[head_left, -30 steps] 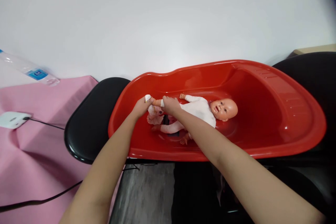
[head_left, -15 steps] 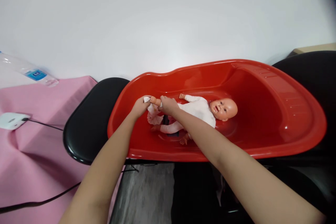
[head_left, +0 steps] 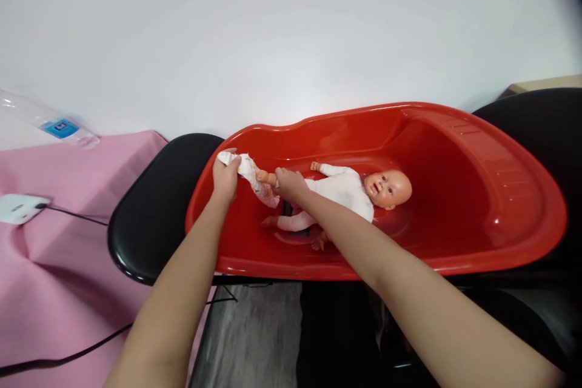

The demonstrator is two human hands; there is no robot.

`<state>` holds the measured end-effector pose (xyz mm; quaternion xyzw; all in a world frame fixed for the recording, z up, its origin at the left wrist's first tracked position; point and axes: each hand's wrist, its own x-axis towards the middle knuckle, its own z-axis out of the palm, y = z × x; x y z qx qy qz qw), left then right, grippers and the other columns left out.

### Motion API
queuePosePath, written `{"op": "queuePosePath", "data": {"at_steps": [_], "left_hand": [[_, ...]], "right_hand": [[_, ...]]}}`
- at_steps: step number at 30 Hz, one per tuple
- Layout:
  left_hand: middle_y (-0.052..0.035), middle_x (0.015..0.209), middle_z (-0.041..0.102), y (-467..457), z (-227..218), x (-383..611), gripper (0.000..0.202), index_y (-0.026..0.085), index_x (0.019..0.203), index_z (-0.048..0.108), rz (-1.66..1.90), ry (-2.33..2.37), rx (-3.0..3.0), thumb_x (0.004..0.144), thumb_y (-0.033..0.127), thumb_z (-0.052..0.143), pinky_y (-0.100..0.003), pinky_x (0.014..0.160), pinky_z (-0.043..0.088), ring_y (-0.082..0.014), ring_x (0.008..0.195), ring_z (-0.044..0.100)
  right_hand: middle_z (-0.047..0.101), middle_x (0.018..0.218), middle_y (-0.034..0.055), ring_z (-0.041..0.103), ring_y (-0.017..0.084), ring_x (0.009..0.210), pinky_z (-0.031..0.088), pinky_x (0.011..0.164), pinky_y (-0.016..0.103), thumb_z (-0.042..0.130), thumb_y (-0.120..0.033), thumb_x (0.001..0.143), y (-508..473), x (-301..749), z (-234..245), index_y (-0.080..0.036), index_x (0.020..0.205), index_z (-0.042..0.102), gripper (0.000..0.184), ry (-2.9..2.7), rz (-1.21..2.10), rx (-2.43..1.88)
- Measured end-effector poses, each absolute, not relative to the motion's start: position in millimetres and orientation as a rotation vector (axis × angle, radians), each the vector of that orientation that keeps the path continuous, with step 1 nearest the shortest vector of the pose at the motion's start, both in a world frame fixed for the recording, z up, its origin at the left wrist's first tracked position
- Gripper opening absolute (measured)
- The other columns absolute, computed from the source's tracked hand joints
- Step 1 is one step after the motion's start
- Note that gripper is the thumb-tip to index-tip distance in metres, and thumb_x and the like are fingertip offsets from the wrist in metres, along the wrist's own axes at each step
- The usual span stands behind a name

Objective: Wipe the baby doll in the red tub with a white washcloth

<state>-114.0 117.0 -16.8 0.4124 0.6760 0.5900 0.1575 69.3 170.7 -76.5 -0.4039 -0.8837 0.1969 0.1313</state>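
Observation:
A baby doll (head_left: 345, 191) in a white outfit lies on its back in a red baby bathtub (head_left: 454, 218), its head to the right. My right hand (head_left: 291, 183) is closed around one of the doll's legs near the ankle; the bare foot pokes out to the left of my fingers. With my left hand (head_left: 226, 177) I grip the end of a small white patterned garment (head_left: 255, 177), which looks like baby pants. The cloth stretches down to the right, behind the doll's raised foot. The doll's other leg rests on the tub floor.
The tub sits across black padded seats (head_left: 150, 224) against a white wall. To the left, a pink cloth (head_left: 68, 291) carries a white device (head_left: 20, 208) with a black cable and a clear plastic bottle (head_left: 63, 127). Grey flooring (head_left: 254, 333) shows below.
My left hand has moved left and slightly up, drawing the garment off past the doll's foot and stretching it out. My right hand keeps its hold on the leg.

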Motion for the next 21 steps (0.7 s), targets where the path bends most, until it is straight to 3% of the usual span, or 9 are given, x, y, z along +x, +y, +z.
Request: {"op": "queuePosePath", "data": {"at_steps": [8,15,17,21], "left_hand": [[-0.0048,0.091,0.068,115.0,-13.2,-106.1,0.037,0.017,0.105,0.071,1.63,1.802,1.129,0.075,0.039,0.07,-0.029,0.067,0.051,-0.0193,0.077,0.064],[-0.0071,0.09,0.071,117.5,-16.1,-105.6,0.034,0.015,0.106,0.074,1.455,1.939,1.112,0.079,0.035,0.07,-0.028,0.06,0.051,-0.0202,0.075,0.065],[-0.0077,0.091,0.072,117.0,-16.6,-105.3,0.036,0.014,0.107,0.073,1.436,1.91,1.127,0.082,0.04,0.073,-0.027,0.058,0.05,-0.0197,0.074,0.065],[-0.0066,0.085,0.07,115.7,-16.1,-104.7,0.051,0.017,0.096,0.067,1.407,1.759,1.17,0.092,0.067,0.068,-0.026,0.055,0.05,-0.0172,0.067,0.064]], "right_hand": [[0.075,0.128,0.0153,0.071,0.032,0.117,0.051,0.099,0.047,0.053,-0.033,0.103,168.6,70.9,-70.8,-0.024,0.128,0.06,0.027,-2.567,0.6,-1.203],[0.074,0.129,0.0142,0.072,0.031,0.116,0.053,0.097,0.045,0.055,-0.045,0.107,168.6,71.8,-68.7,-0.018,0.127,0.059,0.035,-2.54,0.529,-1.213],[0.074,0.128,0.0139,0.072,0.031,0.116,0.053,0.097,0.044,0.056,-0.046,0.107,169.6,71.8,-68.8,-0.018,0.126,0.059,0.034,-2.541,0.532,-1.22],[0.075,0.125,0.0125,0.073,0.03,0.114,0.054,0.095,0.044,0.055,-0.049,0.108,171.6,71.1,-70.4,-0.018,0.127,0.059,0.036,-2.529,0.529,-1.223]]}}
